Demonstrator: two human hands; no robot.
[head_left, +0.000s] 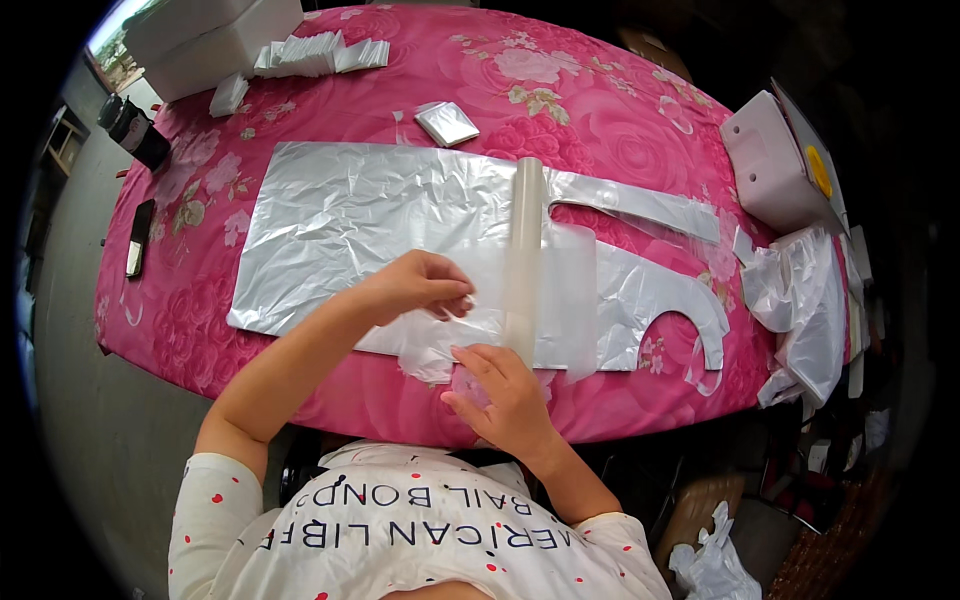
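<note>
A flat stack of shiny silvery plastic (360, 210) lies across the table, its right end cut into curved, strap-like arms, like aprons. Across it rests a long beige bar or tube (524, 260), upright in the head view. Thin translucent film (570, 290) spreads under and beside the bar, with a crumpled near edge. Left of the bar, my left hand (430, 285) hovers over the film with fingers curled together; what they pinch, if anything, is hidden. My right hand (500, 395) is at the film's near edge by the bar's lower end, thumb and fingers apart.
Small folded white packets (320, 55) line up beside a white foam box (205, 40) at the far left. Another packet (447, 124) lies behind the stack. A phone (140, 240) and black cup (135, 132) are left; a white box (770, 160) and plastic bags (800, 300) are right.
</note>
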